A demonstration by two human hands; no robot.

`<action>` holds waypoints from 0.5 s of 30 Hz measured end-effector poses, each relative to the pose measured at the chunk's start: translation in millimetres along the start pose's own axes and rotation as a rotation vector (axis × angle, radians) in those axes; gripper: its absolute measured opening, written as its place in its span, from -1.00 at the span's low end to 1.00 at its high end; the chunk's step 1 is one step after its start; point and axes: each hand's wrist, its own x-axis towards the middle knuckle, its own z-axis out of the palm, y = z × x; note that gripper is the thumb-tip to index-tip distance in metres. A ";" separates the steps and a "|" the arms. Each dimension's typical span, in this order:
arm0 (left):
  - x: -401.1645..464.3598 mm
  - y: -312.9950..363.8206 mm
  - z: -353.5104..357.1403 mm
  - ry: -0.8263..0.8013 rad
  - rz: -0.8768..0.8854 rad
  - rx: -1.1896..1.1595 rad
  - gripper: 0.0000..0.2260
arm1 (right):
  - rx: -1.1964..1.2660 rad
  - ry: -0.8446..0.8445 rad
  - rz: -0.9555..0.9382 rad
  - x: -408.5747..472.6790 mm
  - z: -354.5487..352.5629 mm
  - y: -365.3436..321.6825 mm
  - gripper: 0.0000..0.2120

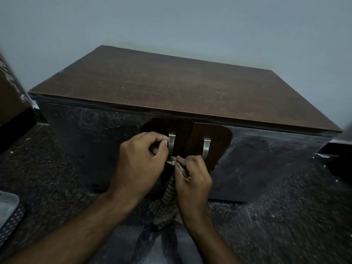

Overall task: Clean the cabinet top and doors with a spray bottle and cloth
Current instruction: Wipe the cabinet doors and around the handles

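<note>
View from a head-worn camera looking down at 1 low cabinet (171,88) standing against a plain pale wall (190,21). The cabinet has 1 flat brown wood-grain top (190,92) and 2 dark glossy doors, the left door (91,141) and the right door (266,155), meeting at a seam in the middle. Each door carries 1 metal handle, so 2 handles in all: the left handle (172,142) and the right handle (206,147), both upright and just beside the seam.

2 bare hands reach in from the bottom of the frame, close together in front of the left door. The left hand (140,162) has its fingers curled, with the fingertips at the left handle; whether they actually grip it cannot be told. The right hand (192,180) is clamped on 1 striped cloth (167,202), bunching its upper end against the door just below the left handle, while the rest of the cloth hangs down between the 2 forearms.

The floor (285,216) is dark and speckled. At the far left edge stands 1 brown box-like object (11,100), and at the lower left corner lies 1 pale tray-like object (7,204), partly cut off. No spray bottle shows in this view.
</note>
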 end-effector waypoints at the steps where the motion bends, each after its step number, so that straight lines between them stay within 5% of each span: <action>1: 0.5 0.0 -0.9 0.002 -0.017 -0.004 -0.93 | 0.010 0.011 0.026 -1.2 -2.1 0.4 -0.88; 8: 3.5 1.6 -3.4 -0.022 -0.166 0.039 -0.83 | 0.093 0.129 0.071 10.4 -29.8 -14.4 -0.86; 15: 1.4 9.7 -3.0 -0.264 -0.148 -0.087 -0.70 | 0.329 0.145 0.246 46.9 -60.1 -36.4 -0.85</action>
